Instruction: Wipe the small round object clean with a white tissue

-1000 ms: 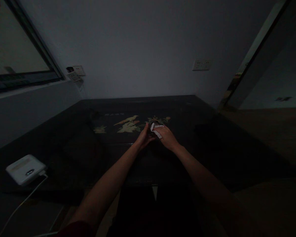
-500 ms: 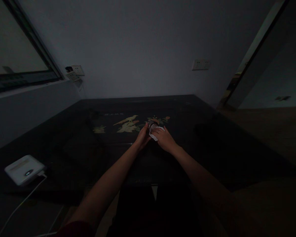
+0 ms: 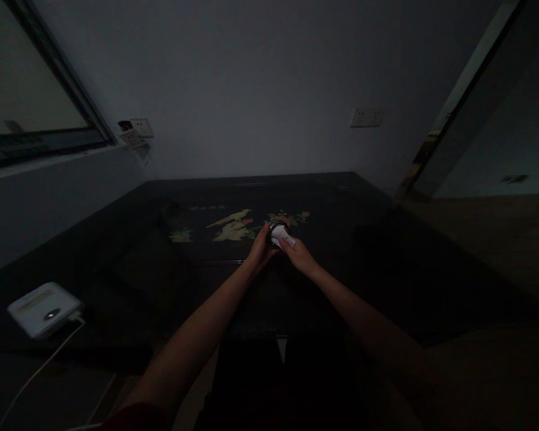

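My left hand (image 3: 260, 248) is wrapped around the left side of a small, shiny, round glass cup (image 3: 273, 226), held over the middle of the dark table. A crumpled white tissue (image 3: 282, 234) lies across the mouth of the cup, partly covering it. My right hand (image 3: 299, 254) pinches the tissue from the right, its thumb and fingers pressed onto it. Dim light and the hands hide the cup's base and most of its side.
The dark table (image 3: 215, 293) bears a painted bird-and-flower pattern (image 3: 233, 227). At its left front stands a white box-shaped device (image 3: 45, 308) with a white cable (image 3: 40, 368). Wall sockets (image 3: 367, 117) sit behind, with a window (image 3: 22, 78) at left.
My right hand has shifted the tissue about on the cup, first down over its near side, then back up over the mouth. My left hand keeps its hold on the cup.
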The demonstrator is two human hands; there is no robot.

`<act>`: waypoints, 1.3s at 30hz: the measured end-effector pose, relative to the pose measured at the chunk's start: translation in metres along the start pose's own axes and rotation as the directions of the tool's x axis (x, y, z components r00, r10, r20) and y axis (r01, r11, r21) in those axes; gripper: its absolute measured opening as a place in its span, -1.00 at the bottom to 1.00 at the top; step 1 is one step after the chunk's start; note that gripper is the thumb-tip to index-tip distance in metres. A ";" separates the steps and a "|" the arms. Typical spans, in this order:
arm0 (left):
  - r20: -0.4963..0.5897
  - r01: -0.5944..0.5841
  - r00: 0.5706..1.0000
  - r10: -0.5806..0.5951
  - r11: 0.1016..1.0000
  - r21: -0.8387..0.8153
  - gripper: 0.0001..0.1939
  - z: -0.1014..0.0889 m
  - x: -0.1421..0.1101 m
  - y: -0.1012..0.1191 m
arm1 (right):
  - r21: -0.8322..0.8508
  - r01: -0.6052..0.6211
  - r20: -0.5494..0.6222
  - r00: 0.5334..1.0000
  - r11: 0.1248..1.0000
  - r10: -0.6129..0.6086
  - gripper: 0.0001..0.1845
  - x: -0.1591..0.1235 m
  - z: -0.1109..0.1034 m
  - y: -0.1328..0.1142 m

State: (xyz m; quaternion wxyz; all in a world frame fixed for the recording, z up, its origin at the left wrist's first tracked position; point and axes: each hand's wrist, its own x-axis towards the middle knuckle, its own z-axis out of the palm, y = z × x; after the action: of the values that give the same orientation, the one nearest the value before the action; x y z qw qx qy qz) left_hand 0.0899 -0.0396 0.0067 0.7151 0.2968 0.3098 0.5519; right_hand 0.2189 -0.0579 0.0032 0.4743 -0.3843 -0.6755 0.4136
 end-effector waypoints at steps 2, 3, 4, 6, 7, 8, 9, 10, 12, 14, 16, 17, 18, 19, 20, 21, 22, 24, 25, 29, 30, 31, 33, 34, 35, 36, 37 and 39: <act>0.002 0.003 1.000 -0.003 1.000 -0.005 -0.59 0.000 0.000 0.000 | 0.050 -0.035 -0.029 0.999 0.998 0.037 -0.64 0.000 0.000 -0.002; 0.001 0.004 1.000 -0.004 1.000 -0.006 -0.59 0.000 0.001 -0.001 | 0.056 -0.050 -0.037 0.998 0.997 0.052 -0.65 0.000 0.001 -0.002; -0.004 0.009 1.000 -0.009 1.000 -0.006 -0.60 0.000 0.002 -0.001 | 0.051 -0.062 -0.040 0.997 0.997 0.064 -0.65 0.000 0.001 -0.002; -0.014 0.018 1.000 -0.018 1.000 -0.011 -0.62 0.000 0.004 -0.002 | 0.016 -0.069 -0.045 0.997 0.997 0.069 -0.65 -0.001 0.002 -0.002; -0.013 0.017 1.000 -0.017 1.000 -0.018 -0.62 0.000 0.005 -0.003 | -0.012 -0.062 -0.047 0.997 0.998 0.061 -0.62 -0.002 0.003 -0.001; -0.007 0.009 1.000 -0.010 1.000 -0.028 -0.62 0.000 0.006 -0.003 | -0.050 -0.047 -0.052 0.998 0.998 0.044 -0.60 -0.002 0.004 -0.001; 0.004 0.000 1.000 0.000 0.999 -0.038 -0.62 0.000 0.007 -0.004 | -0.098 -0.026 -0.056 0.998 0.995 0.020 -0.58 -0.003 0.005 -0.001; 0.015 -0.011 1.000 0.012 0.999 -0.047 -0.61 0.000 0.008 -0.005 | -0.156 0.002 -0.057 0.998 0.988 -0.011 -0.57 -0.003 0.006 -0.001; 0.032 -0.026 0.999 0.028 0.998 -0.059 -0.61 0.000 0.008 -0.005 | -0.291 0.079 -0.023 0.996 0.954 -0.089 -0.58 -0.004 0.006 -0.002; 0.038 -0.027 0.999 0.030 0.997 -0.068 -0.62 0.000 0.007 -0.005 | -0.430 0.171 0.051 0.985 0.887 -0.165 -0.63 -0.006 0.004 -0.005; 0.046 -0.022 0.999 0.025 0.997 -0.077 -0.63 0.000 0.006 -0.004 | -0.555 0.242 0.133 0.970 0.796 -0.202 -0.67 -0.007 0.002 -0.010; 0.055 -0.016 0.998 0.021 0.997 -0.082 -0.62 0.000 0.006 -0.004 | -0.613 0.262 0.168 0.965 0.746 -0.201 -0.67 -0.008 0.001 -0.012; 0.065 -0.010 0.998 0.016 0.996 -0.087 -0.61 -0.001 0.006 -0.004 | -0.665 0.272 0.195 0.962 0.696 -0.189 -0.67 -0.009 0.000 -0.015; 0.078 -0.003 0.997 0.010 0.996 -0.092 -0.60 -0.002 0.007 -0.004 | -0.711 0.274 0.215 0.962 0.648 -0.171 -0.66 -0.010 -0.001 -0.017; 0.090 0.004 0.996 0.005 0.995 -0.098 -0.59 -0.002 0.007 -0.004 | -0.750 0.274 0.231 0.961 0.602 -0.150 -0.65 -0.011 -0.002 -0.019; 0.101 0.011 0.995 0.000 0.995 -0.103 -0.59 -0.003 0.008 -0.005 | -0.784 0.274 0.242 0.961 0.557 -0.131 -0.62 -0.011 -0.003 -0.021; 0.107 0.019 0.994 -0.007 0.994 -0.106 -0.58 -0.004 0.009 -0.005 | -0.812 0.275 0.252 0.961 0.515 -0.116 -0.59 -0.012 -0.003 -0.023; 0.110 0.035 0.994 -0.023 0.993 -0.110 -0.58 -0.005 0.010 -0.005 | -0.853 0.285 0.269 0.958 0.437 -0.098 -0.54 -0.013 -0.005 -0.025; 0.108 0.045 0.994 -0.032 0.992 -0.114 -0.58 -0.005 0.011 -0.005 | -0.867 0.293 0.278 0.956 0.403 -0.097 -0.53 -0.013 -0.005 -0.026; 0.095 0.069 0.994 -0.057 0.988 -0.135 -0.56 -0.004 0.012 -0.005 | -0.895 0.307 0.283 0.951 0.322 -0.121 -0.52 -0.013 -0.005 -0.026; 0.092 0.068 0.994 -0.056 0.988 -0.137 -0.56 -0.004 0.012 -0.005 | -0.899 0.308 0.281 0.951 0.311 -0.128 -0.52 -0.013 -0.004 -0.026; 0.088 0.061 0.995 -0.050 0.988 -0.138 -0.57 -0.004 0.012 -0.005 | -0.902 0.308 0.279 0.951 0.302 -0.134 -0.52 -0.013 -0.004 -0.026; 0.078 0.042 0.996 -0.031 0.989 -0.140 -0.60 -0.004 0.012 -0.006 | -0.909 0.306 0.274 0.950 0.284 -0.148 -0.52 -0.013 -0.002 -0.026; 0.075 0.031 0.997 -0.021 0.990 -0.140 -0.61 -0.004 0.013 -0.006 | -0.911 0.304 0.270 0.951 0.277 -0.153 -0.52 -0.013 -0.001 -0.027; 0.072 0.024 0.997 -0.014 0.990 -0.139 -0.61 -0.005 0.013 -0.006 | -0.914 0.301 0.267 0.951 0.273 -0.156 -0.52 -0.013 0.000 -0.027; 0.069 0.019 0.998 -0.010 0.991 -0.135 -0.62 -0.005 0.013 -0.006 | -0.915 0.299 0.265 0.952 0.272 -0.155 -0.52 -0.014 0.000 -0.027; 0.067 0.018 0.998 -0.010 0.991 -0.131 -0.62 -0.005 0.013 -0.006 | -0.915 0.295 0.262 0.953 0.274 -0.151 -0.51 -0.014 0.001 -0.028; 0.067 0.024 0.998 -0.016 0.992 -0.122 -0.62 -0.005 0.013 -0.006 | -0.914 0.287 0.258 0.956 0.287 -0.136 -0.51 -0.015 0.002 -0.028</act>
State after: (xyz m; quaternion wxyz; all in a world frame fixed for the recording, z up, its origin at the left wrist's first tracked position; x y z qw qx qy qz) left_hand 0.0919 -0.0278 -0.0027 0.7473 0.2669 0.2545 0.5528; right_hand 0.2171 -0.0819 0.0242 0.1663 -0.4670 -0.8626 -0.1006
